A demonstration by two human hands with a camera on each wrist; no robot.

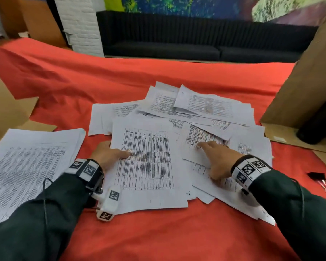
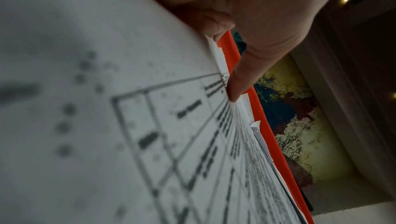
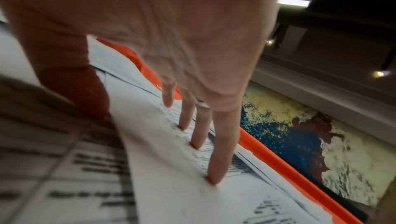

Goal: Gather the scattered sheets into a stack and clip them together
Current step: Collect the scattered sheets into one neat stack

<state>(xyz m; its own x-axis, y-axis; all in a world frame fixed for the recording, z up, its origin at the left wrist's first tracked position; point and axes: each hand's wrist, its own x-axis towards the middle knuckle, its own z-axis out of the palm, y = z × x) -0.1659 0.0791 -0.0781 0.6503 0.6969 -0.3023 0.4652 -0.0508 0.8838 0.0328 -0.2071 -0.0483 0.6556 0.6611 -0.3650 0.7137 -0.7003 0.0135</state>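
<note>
Printed white sheets (image 1: 177, 117) lie scattered and overlapping on the red cloth (image 1: 158, 232). My left hand (image 1: 109, 153) grips the left edge of the nearest table-printed sheet (image 1: 149, 166), thumb (image 2: 240, 82) on top and fingers hidden under the sheet (image 2: 107, 126). My right hand (image 1: 216, 157) lies flat with straight fingers (image 3: 222, 151) pressing on a sheet (image 3: 171, 168) to the right of it. A thick gathered stack (image 1: 30, 166) lies at the left. A black binder clip (image 1: 317, 177) rests on the cloth to the right of my right wrist.
Brown cardboard (image 1: 307, 76) stands at the right, with a dark cylinder (image 1: 318, 127) at its foot. More cardboard (image 1: 6, 108) sits at the left. A dark sofa (image 1: 196, 44) stands beyond the table's far edge. Bare red cloth stretches behind and in front of the papers.
</note>
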